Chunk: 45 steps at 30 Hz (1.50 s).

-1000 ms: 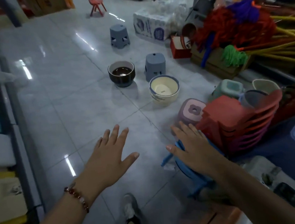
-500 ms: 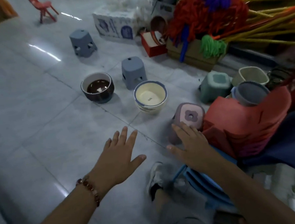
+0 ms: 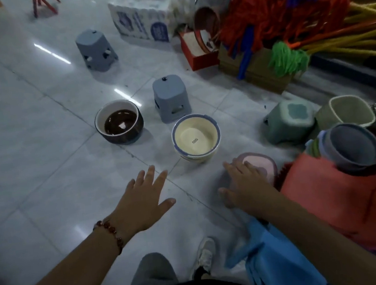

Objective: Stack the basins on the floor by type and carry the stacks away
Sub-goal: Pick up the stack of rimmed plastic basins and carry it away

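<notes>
Brown basin (image 3: 119, 122) and cream, apparently stacked, basin (image 3: 196, 137) sit upright, apart.

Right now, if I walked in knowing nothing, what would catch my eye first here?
Probably the two open hands, left hand and right hand, stretched out over the pale tiled floor. Just beyond them stand a cream basin with a blue rim and, to its left, a dark brown basin. At the upper right, a heap of red and purple mops blazes with colour.
</notes>
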Available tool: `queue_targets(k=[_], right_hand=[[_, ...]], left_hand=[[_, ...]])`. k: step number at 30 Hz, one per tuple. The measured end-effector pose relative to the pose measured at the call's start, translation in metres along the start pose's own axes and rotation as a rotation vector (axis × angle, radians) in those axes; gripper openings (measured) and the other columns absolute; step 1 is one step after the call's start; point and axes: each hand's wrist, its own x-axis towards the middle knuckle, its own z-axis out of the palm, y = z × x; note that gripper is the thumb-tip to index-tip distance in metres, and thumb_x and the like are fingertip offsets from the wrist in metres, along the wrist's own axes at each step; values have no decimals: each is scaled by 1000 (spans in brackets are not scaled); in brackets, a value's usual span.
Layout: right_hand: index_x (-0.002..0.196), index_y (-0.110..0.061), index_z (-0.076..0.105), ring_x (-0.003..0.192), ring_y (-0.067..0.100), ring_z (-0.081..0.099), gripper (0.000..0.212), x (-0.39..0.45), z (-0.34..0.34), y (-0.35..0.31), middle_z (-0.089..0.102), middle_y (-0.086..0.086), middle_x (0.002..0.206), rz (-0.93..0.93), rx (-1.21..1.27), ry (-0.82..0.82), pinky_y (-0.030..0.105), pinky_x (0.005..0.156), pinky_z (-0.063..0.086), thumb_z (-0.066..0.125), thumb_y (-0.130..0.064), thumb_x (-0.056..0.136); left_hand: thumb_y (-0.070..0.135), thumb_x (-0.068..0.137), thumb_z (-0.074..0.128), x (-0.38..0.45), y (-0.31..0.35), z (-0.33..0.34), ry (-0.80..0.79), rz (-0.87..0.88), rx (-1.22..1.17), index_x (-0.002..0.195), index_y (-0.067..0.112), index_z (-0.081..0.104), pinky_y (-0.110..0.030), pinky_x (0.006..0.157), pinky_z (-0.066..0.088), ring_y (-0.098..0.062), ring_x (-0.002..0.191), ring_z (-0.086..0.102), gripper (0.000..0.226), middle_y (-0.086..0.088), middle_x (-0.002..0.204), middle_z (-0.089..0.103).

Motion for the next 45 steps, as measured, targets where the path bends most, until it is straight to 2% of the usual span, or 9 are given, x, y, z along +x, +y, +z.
queue_targets(k=[9,22,29,31,35,38,41,43,45], right_hand=[[157,-30,9,152,28,4,78,131,-33,-6,3,3,166,75,46,-46,47,120,8,42,-62,94],[158,-24,12,152,31,5,77,322,-61,33,7,9,165,260,217,-171,50,122,12,45,-57,96],[155,-20,17,145,35,23,72,451,-29,113,23,13,158,286,167,-425,49,116,25,46,-49,96],[153,-23,21,139,35,31,71,482,-20,134,31,10,152,327,141,-431,48,113,30,47,-53,94],[156,-24,16,144,30,27,72,542,8,153,26,8,158,316,175,-378,45,114,28,46,-52,97],[157,-24,14,146,28,26,74,585,56,168,21,6,161,378,297,-398,43,114,27,49,-51,97],[157,-16,16,142,26,34,80,626,116,191,27,8,160,650,699,-367,34,102,37,60,-43,95],[157,-15,13,141,26,36,86,647,156,206,26,8,160,867,987,-283,31,95,37,64,-41,93],[157,-18,13,142,23,36,88,662,191,220,24,6,161,1059,1183,-240,35,101,37,65,-46,91]], left_hand=[[67,96,31,154,-34,-42,-91,98,20,159,28,-3,-46,122,10,-32,153,-2,81,-10,166,-10],[64,97,32,405,-81,-113,-277,215,256,159,25,3,-48,122,15,-34,152,7,79,-13,166,-4],[61,99,33,540,-91,-88,-350,122,248,159,23,5,-49,120,19,-35,151,11,76,-14,166,0],[59,99,34,575,-95,-71,-366,112,251,159,23,7,-50,119,21,-36,150,13,75,-14,165,3],[58,99,37,644,-101,-26,-379,116,231,158,24,9,-48,118,23,-35,149,16,74,-13,165,5],[56,98,41,699,-106,18,-443,110,115,158,22,15,-46,117,28,-32,146,25,73,-13,163,13],[76,84,46,752,-126,66,-533,-37,-280,153,25,29,-43,113,36,-26,136,41,88,-8,154,35],[67,88,53,781,-142,98,-498,-158,-481,148,22,36,-34,105,39,-19,127,46,77,2,145,44],[58,94,53,813,-161,132,-453,-364,-643,153,21,28,-35,108,36,-20,132,42,73,3,151,37]])
